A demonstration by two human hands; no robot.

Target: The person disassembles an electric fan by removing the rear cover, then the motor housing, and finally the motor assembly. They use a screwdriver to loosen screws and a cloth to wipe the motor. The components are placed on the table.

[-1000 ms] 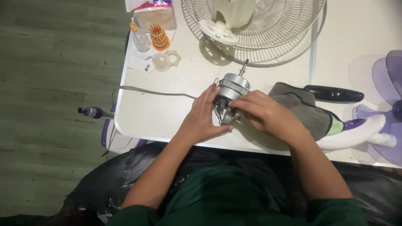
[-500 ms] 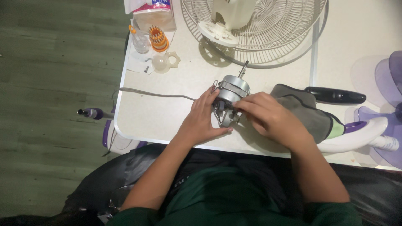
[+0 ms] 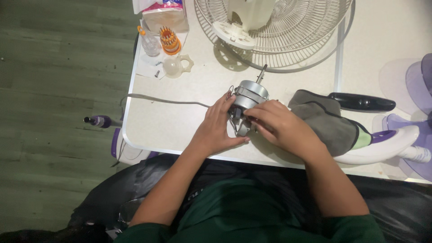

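Right hand [image 3: 280, 127] slid slightly left; both hands' fingers clamp the grey motor [image 3: 249, 96], pink-white package [image 3: 165, 13] behind.

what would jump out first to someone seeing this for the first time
Both hands meet at mid-table on a small silver fan motor, its shaft pointing up-table: the left hand steadies it from the left, the right hand works at its near end. Above lies a white wire fan guard bearing a white housing, and purple fan blades sit at the right edge.

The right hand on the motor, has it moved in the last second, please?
Yes, slightly: the right hand has slid left along the motor, uncovering more of the grey cloth beside it.
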